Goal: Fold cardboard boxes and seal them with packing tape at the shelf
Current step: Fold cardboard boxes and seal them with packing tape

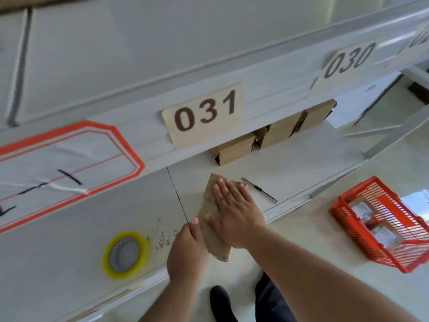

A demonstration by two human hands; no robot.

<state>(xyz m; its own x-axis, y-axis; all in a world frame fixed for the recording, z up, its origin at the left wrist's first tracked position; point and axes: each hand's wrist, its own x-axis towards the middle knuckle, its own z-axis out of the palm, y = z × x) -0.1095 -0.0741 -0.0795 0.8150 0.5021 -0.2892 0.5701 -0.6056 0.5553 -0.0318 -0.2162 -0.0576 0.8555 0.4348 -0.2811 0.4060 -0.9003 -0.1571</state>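
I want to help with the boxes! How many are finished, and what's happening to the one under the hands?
Three brown cardboard boxes already sit folded at the back of the white shelf. A fourth small brown cardboard box is in hand: the right hand presses flat on its shiny taped top while the left hand holds its side. The yellow packing tape roll lies nearby. How many remain cannot be seen.

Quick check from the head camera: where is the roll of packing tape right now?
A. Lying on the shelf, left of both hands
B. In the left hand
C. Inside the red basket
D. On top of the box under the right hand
A. The roll of packing tape lies on the shelf, left of the left hand, untouched; the right hand presses flat on the box.
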